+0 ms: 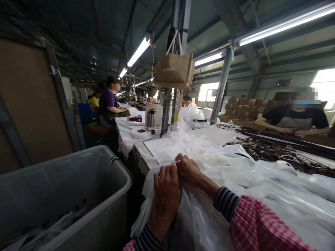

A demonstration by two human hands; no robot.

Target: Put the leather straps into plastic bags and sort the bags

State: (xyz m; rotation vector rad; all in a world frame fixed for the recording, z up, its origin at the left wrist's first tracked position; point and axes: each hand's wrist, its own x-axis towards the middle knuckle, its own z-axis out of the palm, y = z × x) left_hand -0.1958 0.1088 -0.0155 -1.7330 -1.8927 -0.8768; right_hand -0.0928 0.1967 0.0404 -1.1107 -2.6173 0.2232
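My left hand [166,190] is closed, its fingers bent together on clear plastic bags [199,212] at the near corner of the table. Right beside it, my right hand [190,170] is closed too, fingertips pinched on the plastic near the left fingertips. The two hands touch or almost touch. Whatever lies beneath the fingers is hidden. Crumpled translucent bags spread under both wrists and off to the right.
A large grey bin [104,205] with wrapped items inside stands at the left. Dark straps with metal rings [282,157] lie on the right of the table. Beyond are a post, a hanging bag [174,71], a thermos [151,118], a tape roll [140,132] and several people.
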